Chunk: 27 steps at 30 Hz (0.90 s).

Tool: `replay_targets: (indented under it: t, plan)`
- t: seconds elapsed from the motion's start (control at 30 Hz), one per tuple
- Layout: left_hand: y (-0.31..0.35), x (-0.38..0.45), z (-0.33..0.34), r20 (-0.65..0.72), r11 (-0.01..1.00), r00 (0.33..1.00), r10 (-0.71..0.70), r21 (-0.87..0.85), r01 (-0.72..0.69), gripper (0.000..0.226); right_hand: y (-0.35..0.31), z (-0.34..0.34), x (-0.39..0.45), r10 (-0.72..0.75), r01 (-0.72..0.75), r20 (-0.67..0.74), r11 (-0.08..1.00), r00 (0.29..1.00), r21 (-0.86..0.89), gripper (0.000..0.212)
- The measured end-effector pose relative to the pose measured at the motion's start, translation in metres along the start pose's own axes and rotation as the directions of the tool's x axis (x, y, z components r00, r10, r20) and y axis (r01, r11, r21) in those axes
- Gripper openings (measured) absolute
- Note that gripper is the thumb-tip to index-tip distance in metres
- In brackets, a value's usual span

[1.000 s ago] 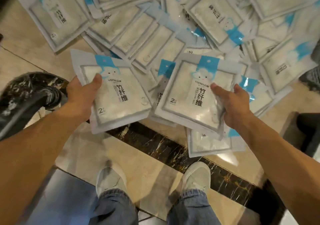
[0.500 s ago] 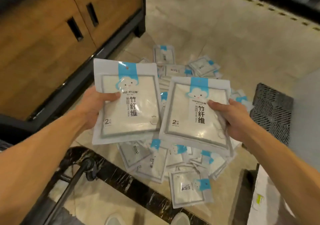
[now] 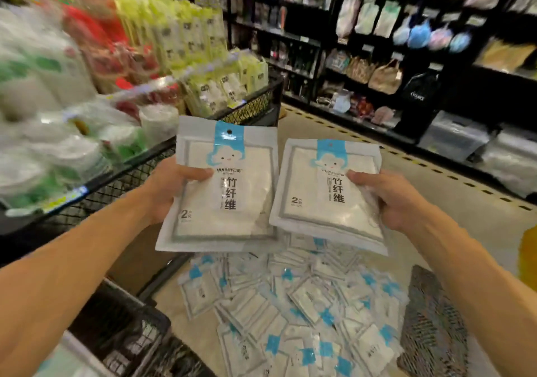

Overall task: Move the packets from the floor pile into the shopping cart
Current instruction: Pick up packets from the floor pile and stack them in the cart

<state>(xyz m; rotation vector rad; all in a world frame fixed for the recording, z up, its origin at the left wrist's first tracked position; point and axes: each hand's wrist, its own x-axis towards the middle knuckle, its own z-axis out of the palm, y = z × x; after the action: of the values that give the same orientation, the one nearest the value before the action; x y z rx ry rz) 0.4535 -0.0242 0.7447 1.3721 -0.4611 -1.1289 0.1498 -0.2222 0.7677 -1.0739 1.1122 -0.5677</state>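
Note:
My left hand [image 3: 171, 187] grips the left edge of a white packet [image 3: 229, 202] with a blue cloud tab, held up flat at chest height. My right hand [image 3: 389, 199] grips a small stack of the same packets [image 3: 319, 196] by the right edge, thumb on top. Both lots hang side by side above the floor pile of packets [image 3: 296, 309], which spreads over the beige floor below. A black mesh basket edge [image 3: 433, 327] shows at the lower right and dark mesh cart parts [image 3: 125, 336] at the lower left; which is the shopping cart I cannot tell.
A black mesh display bin [image 3: 116, 179] full of wrapped goods stands to my left, blurred. Dark store shelves [image 3: 377, 56] with bags and hanging items line the far right across an aisle with a dashed floor line.
I have straightened up: the view rose from the floor to the shop aisle. Both hands kept their packets and lifted them well above the pile.

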Motion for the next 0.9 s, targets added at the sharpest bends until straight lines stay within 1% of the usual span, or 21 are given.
replay_targets:
  t: [0.07,0.1,0.23,0.33,0.4,0.47,0.53,0.67,0.73,0.8,0.83,0.9]
  plan:
    - [0.045,-0.033,-0.017,-0.046,0.999,0.998,0.050,0.003,-0.050,0.054,-0.038,0.031,-0.023,-0.013,0.013,0.064,1.000,0.998,-0.005,0.040]
    - [0.066,-0.050,-0.026,-0.072,0.997,0.995,0.071,0.003,-0.071,0.055,-0.054,0.048,-0.034,-0.022,0.022,0.099,1.000,0.995,-0.006,0.040]
    - [0.134,-0.120,-0.070,-0.204,0.984,0.963,0.174,0.002,-0.178,0.056,-0.103,0.113,-0.081,-0.096,0.102,0.217,0.995,0.972,-0.018,0.028]
    - [0.168,-0.182,-0.106,-0.317,0.978,0.927,0.199,0.013,-0.206,0.055,-0.125,0.160,-0.111,-0.135,0.157,0.297,0.986,0.945,-0.052,0.035]
    - [0.181,-0.224,-0.126,-0.399,0.979,0.898,0.188,0.000,-0.205,0.045,-0.135,0.191,-0.131,-0.139,0.175,0.349,0.982,0.927,-0.074,0.035]
    - [0.187,-0.268,-0.143,-0.465,0.979,0.869,0.166,-0.031,-0.204,0.024,-0.141,0.222,-0.150,-0.126,0.180,0.420,0.979,0.899,-0.092,0.028]
    - [0.189,-0.308,-0.159,-0.534,0.978,0.831,0.153,-0.038,-0.205,0.018,-0.141,0.250,-0.166,-0.099,0.176,0.498,0.978,0.862,-0.110,0.025]
    - [0.177,-0.388,-0.185,-0.693,0.973,0.705,0.148,-0.026,-0.231,0.018,-0.134,0.303,-0.196,-0.062,0.196,0.635,0.970,0.770,-0.142,0.023]
    - [0.165,-0.424,-0.189,-0.754,0.970,0.642,0.139,-0.026,-0.241,0.017,-0.126,0.326,-0.210,-0.048,0.213,0.699,0.965,0.713,-0.151,0.024]
    - [0.149,-0.460,-0.192,-0.797,0.964,0.593,0.116,-0.052,-0.259,0.012,-0.116,0.348,-0.225,-0.022,0.233,0.767,0.958,0.641,-0.167,0.031]
    - [0.140,-0.478,-0.191,-0.809,0.959,0.579,0.100,-0.077,-0.273,0.016,-0.109,0.359,-0.232,-0.002,0.235,0.796,0.956,0.605,-0.176,0.034]
    - [0.120,-0.510,-0.194,-0.841,0.951,0.539,0.054,-0.122,-0.286,0.041,-0.095,0.379,-0.249,0.034,0.241,0.846,0.952,0.533,-0.191,0.035]
